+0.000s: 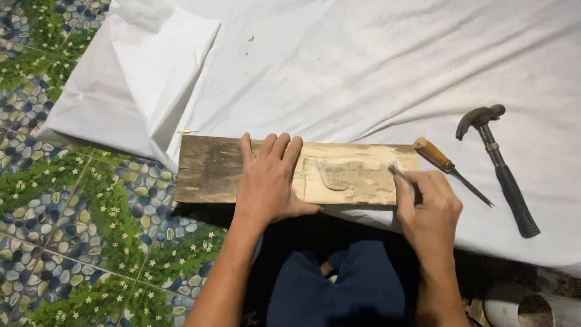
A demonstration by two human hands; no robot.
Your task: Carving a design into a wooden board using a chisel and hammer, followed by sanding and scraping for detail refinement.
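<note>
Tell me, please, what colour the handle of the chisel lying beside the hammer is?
The chisel has an orange-brown wooden handle, seen in the head view.

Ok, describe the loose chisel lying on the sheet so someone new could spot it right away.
Start at the white sheet and find the wooden board at its near edge. Just past the board's right end, above the right hand, lies the chisel. It has an orange-brown wooden handle and thin dark blade, unlike the black-handled claw hammer farther right.

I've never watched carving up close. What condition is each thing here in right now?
Wooden board: flat on the cloth, partly carved at its right end.
Left hand: pressed flat on the board.
Right hand: grip closed on a thin tool.
Chisel: lying unused.
Hammer: lying unused.
White cloth: spread, wrinkled.
</note>
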